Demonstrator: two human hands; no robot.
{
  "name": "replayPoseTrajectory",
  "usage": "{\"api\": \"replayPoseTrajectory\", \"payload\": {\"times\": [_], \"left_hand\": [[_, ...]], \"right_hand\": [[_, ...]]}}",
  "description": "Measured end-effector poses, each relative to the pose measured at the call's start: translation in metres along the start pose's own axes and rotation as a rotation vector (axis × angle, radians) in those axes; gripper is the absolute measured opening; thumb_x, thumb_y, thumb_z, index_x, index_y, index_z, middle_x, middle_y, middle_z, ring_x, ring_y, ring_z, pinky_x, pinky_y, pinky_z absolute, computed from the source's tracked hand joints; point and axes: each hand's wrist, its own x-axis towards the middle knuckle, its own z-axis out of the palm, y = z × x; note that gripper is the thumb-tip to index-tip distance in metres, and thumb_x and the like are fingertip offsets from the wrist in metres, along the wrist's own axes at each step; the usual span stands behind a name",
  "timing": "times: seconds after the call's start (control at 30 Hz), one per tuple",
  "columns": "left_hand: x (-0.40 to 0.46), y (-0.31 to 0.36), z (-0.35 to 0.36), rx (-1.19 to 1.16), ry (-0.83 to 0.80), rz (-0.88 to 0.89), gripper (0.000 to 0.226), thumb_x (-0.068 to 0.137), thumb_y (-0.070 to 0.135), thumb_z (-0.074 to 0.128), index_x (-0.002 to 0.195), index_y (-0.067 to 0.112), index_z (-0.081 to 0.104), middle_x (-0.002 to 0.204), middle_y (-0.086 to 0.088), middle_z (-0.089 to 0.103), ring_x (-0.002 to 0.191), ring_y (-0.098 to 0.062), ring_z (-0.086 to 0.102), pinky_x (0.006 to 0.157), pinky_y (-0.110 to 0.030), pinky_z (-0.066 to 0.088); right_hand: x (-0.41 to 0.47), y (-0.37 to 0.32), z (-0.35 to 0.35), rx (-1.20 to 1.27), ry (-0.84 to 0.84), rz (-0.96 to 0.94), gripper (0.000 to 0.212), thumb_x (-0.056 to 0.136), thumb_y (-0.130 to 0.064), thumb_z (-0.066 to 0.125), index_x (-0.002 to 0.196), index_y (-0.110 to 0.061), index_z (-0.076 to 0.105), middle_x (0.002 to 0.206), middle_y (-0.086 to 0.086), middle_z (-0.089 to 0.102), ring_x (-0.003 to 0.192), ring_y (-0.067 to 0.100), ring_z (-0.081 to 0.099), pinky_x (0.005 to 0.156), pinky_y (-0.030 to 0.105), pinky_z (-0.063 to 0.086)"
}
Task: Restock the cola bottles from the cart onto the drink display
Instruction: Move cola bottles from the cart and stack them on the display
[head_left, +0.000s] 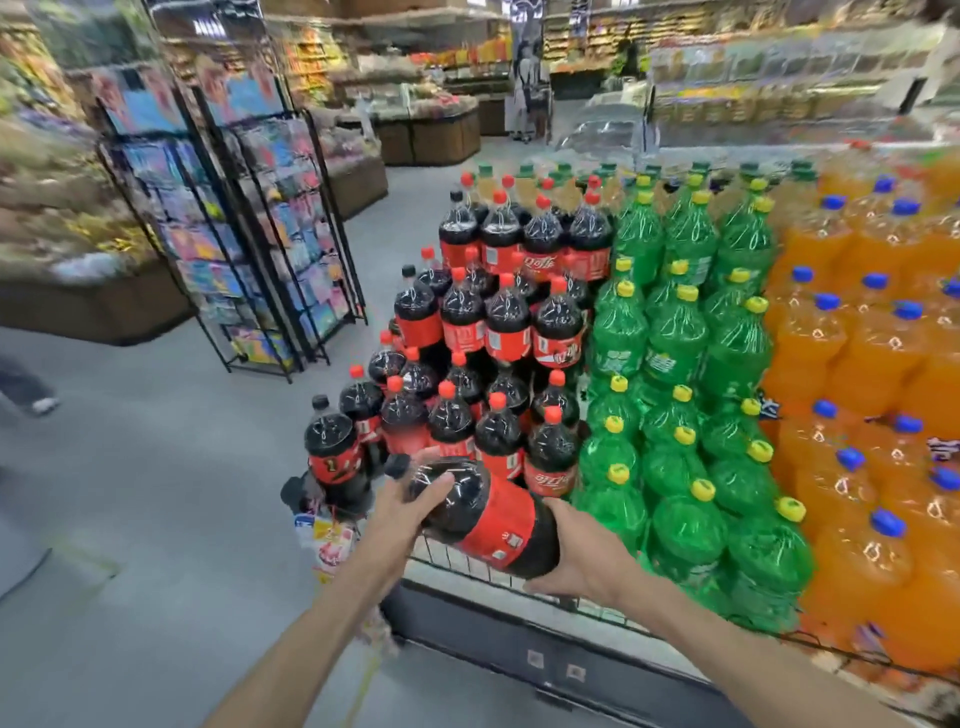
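Note:
A large cola bottle (483, 512) with a black cap and red label lies tilted, cap pointing up-left, in both my hands. My left hand (402, 514) grips its shoulder near the neck. My right hand (576, 556) cups its base. It hovers over the front-left corner of the drink display (519, 618), just in front of the stacked cola bottles (488, 322) with red caps. One black-capped cola bottle (332, 452) stands at the stack's left end. The cart is out of view.
Green soda bottles (675, 364) stand right of the cola, orange soda bottles (872, 364) further right. A wire fence (519, 571) edges the display front. Two black racks of packets (244, 218) stand on the left. Grey floor spreads left; a person's foot (41, 404) is at the left edge.

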Motion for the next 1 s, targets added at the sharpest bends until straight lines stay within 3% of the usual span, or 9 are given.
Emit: {"api": "replayPoseTrajectory", "payload": {"times": [0.1, 0.23, 0.33, 0.5, 0.63, 0.73, 0.8, 0.9, 1.0], "left_hand": [[0.052, 0.019, -0.013, 0.17, -0.107, 0.035, 0.038, 0.097, 0.025, 0.074, 0.134, 0.02, 0.062, 0.128, -0.004, 0.074, 0.12, -0.024, 0.069, 0.1, -0.034, 0.057], [0.107, 0.037, -0.014, 0.303, -0.268, 0.061, 0.036, 0.097, 0.03, 0.072, 0.132, 0.031, 0.064, 0.125, 0.011, 0.073, 0.114, -0.013, 0.071, 0.085, -0.027, 0.059], [0.148, 0.042, -0.009, 0.354, -0.424, 0.072, 0.039, 0.098, 0.013, 0.071, 0.134, 0.021, 0.063, 0.121, 0.011, 0.075, 0.113, -0.006, 0.07, 0.087, -0.018, 0.055], [0.212, 0.038, -0.002, 0.511, -0.691, 0.152, 0.046, 0.093, 0.018, 0.078, 0.136, 0.024, 0.063, 0.121, 0.002, 0.075, 0.115, -0.014, 0.07, 0.095, -0.024, 0.055], [0.243, 0.036, 0.012, 0.599, -0.903, 0.225, 0.045, 0.087, 0.032, 0.082, 0.127, 0.047, 0.067, 0.127, 0.014, 0.072, 0.12, -0.01, 0.067, 0.104, -0.035, 0.053], [0.262, 0.025, 0.024, 0.675, -1.04, 0.251, 0.056, 0.082, 0.049, 0.082, 0.134, 0.039, 0.065, 0.138, 0.015, 0.067, 0.128, -0.01, 0.062, 0.113, -0.047, 0.048], [0.268, 0.018, 0.033, 0.732, -1.074, 0.275, 0.059, 0.079, 0.052, 0.084, 0.133, 0.038, 0.066, 0.134, 0.017, 0.068, 0.127, -0.005, 0.063, 0.113, -0.044, 0.048], [0.271, 0.007, 0.046, 0.749, -1.133, 0.29, 0.052, 0.082, 0.038, 0.086, 0.131, 0.035, 0.068, 0.126, 0.018, 0.072, 0.121, 0.001, 0.064, 0.109, -0.034, 0.05], [0.274, -0.006, 0.057, 0.756, -1.169, 0.289, 0.054, 0.08, 0.045, 0.085, 0.131, 0.04, 0.068, 0.122, 0.015, 0.074, 0.118, -0.005, 0.068, 0.106, -0.041, 0.053]], "right_hand": [[0.035, -0.007, 0.004, 0.111, 0.067, 0.051, 0.115, 0.052, -0.071, 0.084, 0.148, -0.031, 0.034, 0.14, -0.01, 0.056, 0.126, 0.016, 0.056, 0.099, 0.038, 0.051], [0.061, -0.006, 0.017, 0.275, 0.163, 0.155, 0.112, 0.053, -0.062, 0.09, 0.147, -0.034, 0.036, 0.137, -0.016, 0.058, 0.125, 0.007, 0.057, 0.1, 0.034, 0.052], [0.074, -0.005, 0.035, 0.383, 0.253, 0.262, 0.108, 0.052, -0.061, 0.092, 0.141, -0.034, 0.039, 0.127, -0.017, 0.063, 0.118, 0.006, 0.062, 0.095, 0.032, 0.053], [0.093, -0.013, 0.066, 0.529, 0.446, 0.409, 0.099, 0.055, -0.049, 0.098, 0.136, -0.044, 0.042, 0.127, -0.019, 0.064, 0.118, 0.0, 0.062, 0.098, 0.033, 0.054], [0.104, -0.025, 0.093, 0.642, 0.588, 0.534, 0.093, 0.058, -0.023, 0.102, 0.126, -0.048, 0.044, 0.12, -0.019, 0.068, 0.111, -0.011, 0.064, 0.094, 0.022, 0.054], [0.107, -0.028, 0.111, 0.71, 0.656, 0.617, 0.092, 0.058, -0.027, 0.103, 0.128, -0.047, 0.046, 0.118, -0.019, 0.069, 0.109, -0.007, 0.066, 0.092, 0.025, 0.056], [0.108, -0.029, 0.119, 0.725, 0.68, 0.656, 0.094, 0.059, -0.033, 0.103, 0.133, -0.043, 0.046, 0.12, -0.016, 0.07, 0.11, -0.004, 0.067, 0.092, 0.027, 0.056], [0.111, -0.023, 0.128, 0.725, 0.702, 0.732, 0.103, 0.056, -0.044, 0.102, 0.141, -0.043, 0.043, 0.124, -0.013, 0.07, 0.113, 0.005, 0.069, 0.095, 0.042, 0.058], [0.111, -0.012, 0.135, 0.729, 0.694, 0.771, 0.106, 0.052, -0.054, 0.101, 0.139, -0.045, 0.041, 0.121, -0.016, 0.071, 0.11, 0.004, 0.07, 0.094, 0.042, 0.059]]}}
